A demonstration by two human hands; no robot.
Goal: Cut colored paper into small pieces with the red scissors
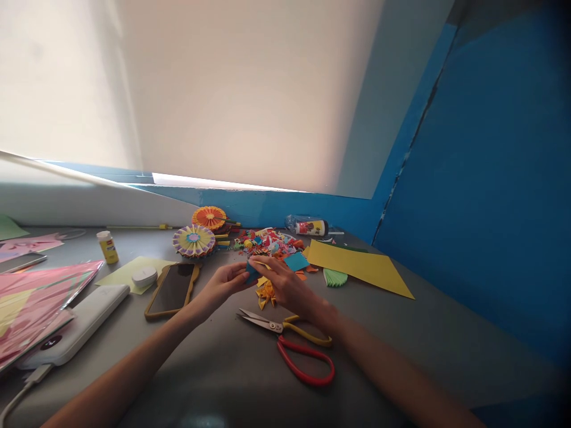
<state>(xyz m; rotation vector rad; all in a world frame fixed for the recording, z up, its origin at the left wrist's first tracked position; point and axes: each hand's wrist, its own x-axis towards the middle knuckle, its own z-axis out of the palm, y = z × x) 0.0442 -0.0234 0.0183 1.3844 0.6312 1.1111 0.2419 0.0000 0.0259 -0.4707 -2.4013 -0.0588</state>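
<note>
Head view
Hands: left hand [223,284] and right hand [285,285] together, fingertips pinching a small blue paper piece [252,273].
Piece: held between the hands, just in front of the paper offcuts [267,244].
Done: pleated orange rosette [209,217] and pleated lilac-yellow rosette [194,241] look complete.
Left: yellow card sheet [357,267] seems uncut; scissors [267,323] lie unheld.

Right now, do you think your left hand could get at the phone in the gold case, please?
Probably yes: your left hand is right beside the phone in its gold case, and nothing stands between them. It would likely have to let go of the blue paper first.
</note>
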